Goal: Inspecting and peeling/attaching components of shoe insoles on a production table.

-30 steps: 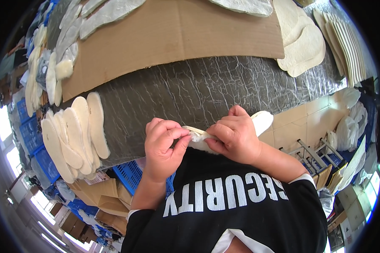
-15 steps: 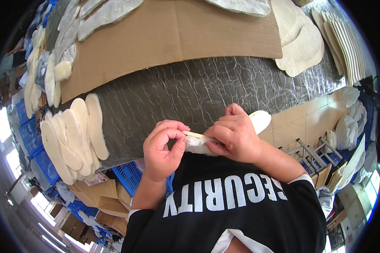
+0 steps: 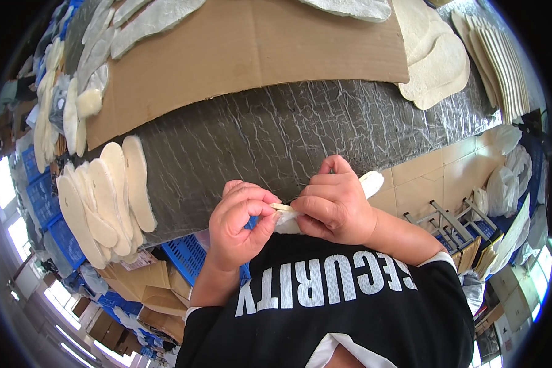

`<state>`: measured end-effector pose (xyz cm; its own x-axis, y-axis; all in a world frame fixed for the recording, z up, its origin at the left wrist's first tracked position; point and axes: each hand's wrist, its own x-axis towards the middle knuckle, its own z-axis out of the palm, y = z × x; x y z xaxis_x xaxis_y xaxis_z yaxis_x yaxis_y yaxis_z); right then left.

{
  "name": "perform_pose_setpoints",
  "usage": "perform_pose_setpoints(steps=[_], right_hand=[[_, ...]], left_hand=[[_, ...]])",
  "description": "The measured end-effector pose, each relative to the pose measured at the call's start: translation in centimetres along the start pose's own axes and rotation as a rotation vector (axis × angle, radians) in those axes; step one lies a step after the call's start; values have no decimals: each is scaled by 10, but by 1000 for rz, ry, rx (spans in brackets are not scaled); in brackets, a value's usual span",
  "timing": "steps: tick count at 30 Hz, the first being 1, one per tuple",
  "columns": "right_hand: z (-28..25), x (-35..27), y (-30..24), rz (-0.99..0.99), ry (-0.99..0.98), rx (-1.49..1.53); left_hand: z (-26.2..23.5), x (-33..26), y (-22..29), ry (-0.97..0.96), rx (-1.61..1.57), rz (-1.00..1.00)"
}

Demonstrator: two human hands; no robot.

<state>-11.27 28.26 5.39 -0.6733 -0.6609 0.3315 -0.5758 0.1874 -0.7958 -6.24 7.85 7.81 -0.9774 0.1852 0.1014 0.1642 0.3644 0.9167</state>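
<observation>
Between my two hands is a cream insole with white fleece (image 3: 288, 224), held just past the table's near edge. My left hand (image 3: 242, 222) pinches its left end between thumb and fingertips. My right hand (image 3: 336, 205) is closed round its middle, and the fingers cover much of it. The white far end of the insole pokes out beyond my right knuckles. Fleece hangs below the pinched edge.
A pile of cream insoles (image 3: 107, 199) lies on the dark creased table cover (image 3: 227, 147) at left. Cardboard (image 3: 251, 49) covers the table's far part. More insoles (image 3: 438, 67) lie at the far right. Below the table's near edge are a blue crate (image 3: 187, 257) and a metal frame (image 3: 451, 224).
My right hand has shifted slightly left and my hands are closer together. Less of the insole shows between them, and its protruding end has moved a little left and down.
</observation>
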Motion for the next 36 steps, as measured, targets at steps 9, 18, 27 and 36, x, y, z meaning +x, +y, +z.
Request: perform_pose_setpoints(steps=[9,18,27,36], right_hand=[[5,-2,-2,-23,-7,89],[4,2,-7,-67,1,100],[5,3,-16,-103,2,87],[6,7,-33,-125,46,20]], left_hand=[[-7,-7,6,2,-149,-38],[-9,-10,12,-6,-109,-61],[-19,-8,25,-23,153,212],[-37,-10,33,-79,254,305]])
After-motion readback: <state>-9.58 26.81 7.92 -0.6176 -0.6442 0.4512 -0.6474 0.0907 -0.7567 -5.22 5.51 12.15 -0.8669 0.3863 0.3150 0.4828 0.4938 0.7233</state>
